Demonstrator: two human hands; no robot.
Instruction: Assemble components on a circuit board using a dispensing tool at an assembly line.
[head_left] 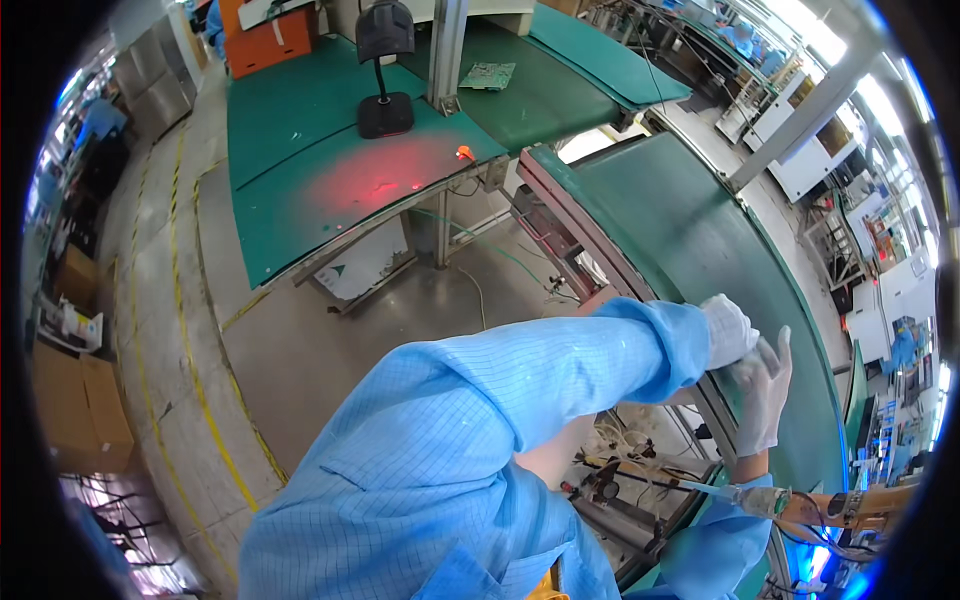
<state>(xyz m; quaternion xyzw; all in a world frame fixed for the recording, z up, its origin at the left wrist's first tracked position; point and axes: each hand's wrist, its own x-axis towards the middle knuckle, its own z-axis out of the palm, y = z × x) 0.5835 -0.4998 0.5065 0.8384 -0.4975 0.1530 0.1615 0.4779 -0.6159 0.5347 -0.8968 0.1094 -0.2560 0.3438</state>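
Nearest, the person's blue sleeves cross low in view. The right hand [765,390], gloved in thin white, stands upright with fingers together and extended, while the left hand [728,330] closes its fingers on that glove [752,432], seemingly tugging it snug. Both hover over the near edge of the curved green conveyor belt [690,240]. Farther off, a black scanner [384,70] stands on the green bench [300,150], casting red light downward, a circuit board [487,75] lying beyond

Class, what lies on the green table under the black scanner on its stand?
A red glow on the green table beneath the scanner; its base hides the mat below.
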